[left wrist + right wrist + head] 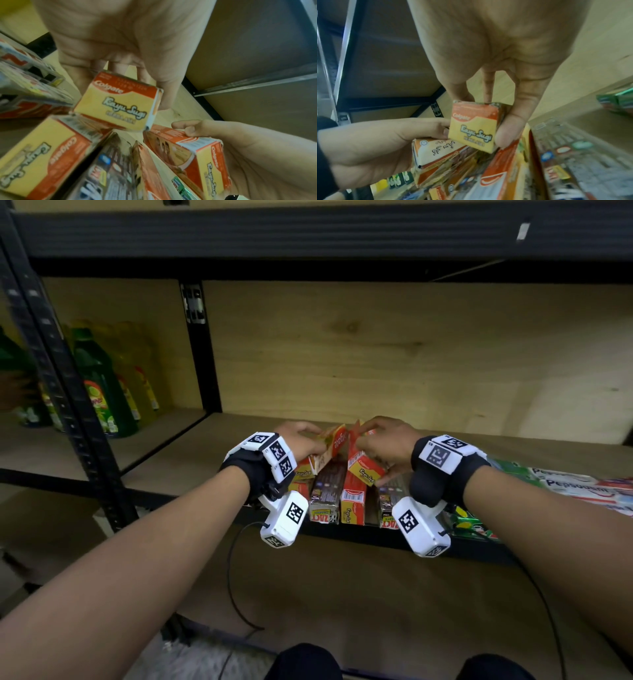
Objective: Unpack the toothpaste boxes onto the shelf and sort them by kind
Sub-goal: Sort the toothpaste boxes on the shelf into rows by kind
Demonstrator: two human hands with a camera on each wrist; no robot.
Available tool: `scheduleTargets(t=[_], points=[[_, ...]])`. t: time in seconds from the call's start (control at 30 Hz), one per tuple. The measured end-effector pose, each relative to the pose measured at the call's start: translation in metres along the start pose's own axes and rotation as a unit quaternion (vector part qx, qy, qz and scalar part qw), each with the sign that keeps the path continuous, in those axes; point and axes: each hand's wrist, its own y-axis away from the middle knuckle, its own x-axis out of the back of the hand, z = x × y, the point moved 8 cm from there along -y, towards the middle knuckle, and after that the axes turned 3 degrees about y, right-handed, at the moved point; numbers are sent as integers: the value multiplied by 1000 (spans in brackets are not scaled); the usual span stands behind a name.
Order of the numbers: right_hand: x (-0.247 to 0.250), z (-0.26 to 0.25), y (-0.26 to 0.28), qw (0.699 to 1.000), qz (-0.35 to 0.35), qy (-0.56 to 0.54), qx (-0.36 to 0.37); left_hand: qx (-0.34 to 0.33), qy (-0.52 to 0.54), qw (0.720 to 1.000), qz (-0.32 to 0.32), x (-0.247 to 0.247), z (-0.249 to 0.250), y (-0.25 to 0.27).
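Each hand holds one red-and-yellow Colgate Kayu Sugi box, tilted, just above the wooden shelf (239, 446). My left hand (301, 436) grips its box (334, 441) from above, the yellow end flap (118, 104) facing the wrist camera. My right hand (383, 440) pinches the second box (363, 469) between thumb and fingers, seen end-on (474, 128) in the right wrist view. The two boxes almost meet at their far ends. Beneath them lie another Colgate box (352, 501) and dark ZACT boxes (325, 494), lengthwise at the shelf's front edge.
White Pepsodent boxes (582, 487) and green boxes (469, 522) lie on the shelf to the right. Green and yellow dish-soap bottles (102, 392) stand in the left bay behind a black upright (202, 354). A plywood back wall closes the shelf.
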Motion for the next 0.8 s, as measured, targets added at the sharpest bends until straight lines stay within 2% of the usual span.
scheduleTargets(t=[0.13,0.5,0.8], points=[[-15,-17,-4,999,-6,-31,16,1,16,999,36,26,-11,2],[-85,-58,-12,997,-36,-16,63,-4,-53,990,128,106,-54,15],[-143,-76,-23,994,-84,-49,52,4,-97,985,143,127,-92,19]])
